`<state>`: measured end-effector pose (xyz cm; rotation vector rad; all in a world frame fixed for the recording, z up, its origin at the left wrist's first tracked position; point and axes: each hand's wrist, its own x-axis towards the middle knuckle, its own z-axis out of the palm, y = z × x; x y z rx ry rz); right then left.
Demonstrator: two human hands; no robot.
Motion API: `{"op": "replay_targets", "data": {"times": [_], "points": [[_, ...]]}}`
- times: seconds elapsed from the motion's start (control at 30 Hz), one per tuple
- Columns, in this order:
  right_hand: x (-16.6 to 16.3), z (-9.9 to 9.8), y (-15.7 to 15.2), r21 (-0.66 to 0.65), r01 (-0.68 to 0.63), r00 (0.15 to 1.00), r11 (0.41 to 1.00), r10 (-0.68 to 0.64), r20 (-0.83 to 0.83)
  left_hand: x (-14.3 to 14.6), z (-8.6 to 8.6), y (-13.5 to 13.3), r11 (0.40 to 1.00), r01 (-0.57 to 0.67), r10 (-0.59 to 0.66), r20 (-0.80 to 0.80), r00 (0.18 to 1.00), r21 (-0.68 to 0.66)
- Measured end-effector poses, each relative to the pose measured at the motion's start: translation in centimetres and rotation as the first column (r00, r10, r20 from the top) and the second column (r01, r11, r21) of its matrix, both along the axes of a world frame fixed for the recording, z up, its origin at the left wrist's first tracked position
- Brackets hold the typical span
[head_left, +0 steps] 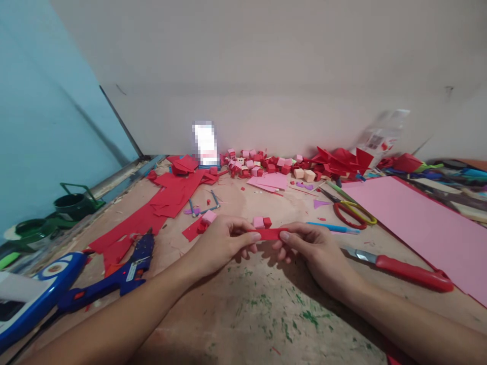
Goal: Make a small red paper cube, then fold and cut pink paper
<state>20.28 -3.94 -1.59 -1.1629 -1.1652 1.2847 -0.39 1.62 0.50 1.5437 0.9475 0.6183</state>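
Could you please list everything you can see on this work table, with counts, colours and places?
red paper strip: one, red, pinched at both ends between the hands
small cubes: many, red and pink, heaped along the back wall
paper pieces: several, red, left of centre
pink sheet: one, pink, right side
scissors: one, red and yellow handles, beside the pink sheet
craft knife: one, red handle, right of the hands
pen: one, blue, behind the right hand
glue gun: one, blue, near left
table: one, tan with green flecks
left hand: holds the strip's left end
right hand: holds the strip's right end
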Motion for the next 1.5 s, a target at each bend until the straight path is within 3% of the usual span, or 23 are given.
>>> {"op": "replay_targets", "data": {"times": [0.2,0.43,0.83,1.07,1.3,1.5], "points": [[-0.3,0.7,-0.1,-0.02,-0.035,0.998,0.999,0.036,0.057,0.4,0.2,-0.5,1.0,-0.016,0.016,-0.014,1.0,0.009],[-0.5,0.9,-0.2,0.006,-0.099,0.986,0.995,0.098,0.133,0.6,0.2,-0.9,0.994,0.064,-0.064,-0.008,0.998,0.084],[-0.2,0.5,-0.2,0.025,-0.126,0.975,0.992,0.119,0.186,0.1,0.3,-0.6,0.983,0.069,-0.039,-0.175,0.984,0.169],[-0.2,0.6,-0.1,0.031,-0.086,0.993,0.996,0.083,0.089,0.2,0.2,-0.6,0.959,0.048,-0.008,-0.141,0.99,0.279],[-0.1,0.2,-0.2,0.006,-0.027,0.999,1.0,0.028,-0.017,0.3,0.2,-0.9,0.976,0.001,0.009,-0.044,0.999,0.217],[0.1,-0.1,-0.2,0.017,-0.009,1.0,1.0,0.009,-0.007,0.3,0.4,-0.8,0.966,-0.035,0.046,-0.036,0.998,0.257]]}}
